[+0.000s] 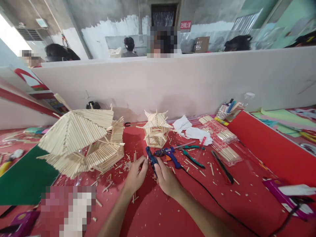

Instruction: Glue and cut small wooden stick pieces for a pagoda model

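My right hand (169,179) is wrapped round a dark blue hand tool (151,156) that looks like cutting pliers, its head pointing away from me. Close on its left, my left hand (135,174) is closed in a pinch, with the pale tip of a thin wooden stick (147,157) showing at the fingertips. Just beyond the tool stands a small pavilion model (156,130) built of wooden sticks. A blue hot glue gun (170,154) lies right of the tool, its black cord running toward the lower right.
A larger stick-built pavilion (76,131) stands at the left. Green-handled pliers (194,158), a black-handled knife (223,168), crumpled white tissue (182,124) and bagged sticks (223,144) lie to the right. Stick scraps litter the red table (197,204). A pale partition (153,82) closes the back.
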A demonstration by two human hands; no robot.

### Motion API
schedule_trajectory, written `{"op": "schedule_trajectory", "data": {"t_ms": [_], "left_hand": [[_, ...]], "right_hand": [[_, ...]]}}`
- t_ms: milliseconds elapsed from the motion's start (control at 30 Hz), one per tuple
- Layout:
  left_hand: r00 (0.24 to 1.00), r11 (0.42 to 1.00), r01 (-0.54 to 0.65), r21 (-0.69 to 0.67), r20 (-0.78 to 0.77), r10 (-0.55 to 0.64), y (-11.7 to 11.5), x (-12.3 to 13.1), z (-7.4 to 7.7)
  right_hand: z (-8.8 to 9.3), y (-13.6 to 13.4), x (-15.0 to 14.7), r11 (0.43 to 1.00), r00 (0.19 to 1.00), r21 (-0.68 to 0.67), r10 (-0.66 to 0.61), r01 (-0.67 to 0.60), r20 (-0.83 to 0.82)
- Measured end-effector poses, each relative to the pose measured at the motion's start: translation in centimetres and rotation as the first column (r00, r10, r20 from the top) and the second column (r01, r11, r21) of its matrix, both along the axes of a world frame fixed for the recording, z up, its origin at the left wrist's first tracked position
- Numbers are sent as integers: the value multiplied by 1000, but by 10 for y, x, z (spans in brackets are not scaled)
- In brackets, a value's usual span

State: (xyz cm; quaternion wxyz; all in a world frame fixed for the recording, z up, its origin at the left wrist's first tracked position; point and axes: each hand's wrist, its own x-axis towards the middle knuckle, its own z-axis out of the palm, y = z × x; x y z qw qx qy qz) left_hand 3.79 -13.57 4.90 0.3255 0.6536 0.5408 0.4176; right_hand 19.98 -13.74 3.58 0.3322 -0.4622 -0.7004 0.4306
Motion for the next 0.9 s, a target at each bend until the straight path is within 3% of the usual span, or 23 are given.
{"op": "schedule_trajectory", "data": {"t_ms": [67, 167, 333, 567, 733, 900], "left_hand": [[999, 999, 37, 1, -28, -36, 0, 0, -1], [986, 990, 140, -6, -91, -140, -2, -1, -1], [925, 950, 310, -40, -220, -311, -4, 1, 1], [932, 965, 263, -11, -257, -257, -4, -2, -3], [915, 951, 305, -57, -261, -309, -3, -5, -2], [947, 969, 249, -1, -209, -243, -4, -7, -4]], "right_hand": [[-3, 2, 2, 997, 994, -59, -47, 41, -103], [-5, 4, 4, 991, 964, -43, -130, 124, -231], [-5, 8, 7, 984, 937, -56, -177, 169, -301], [-4, 12, 7, 976, 927, -28, -212, 214, -309], [-4, 10, 7, 986, 929, -65, -167, 154, -330], [0, 10, 12, 993, 948, -35, -114, 109, -299]]}}
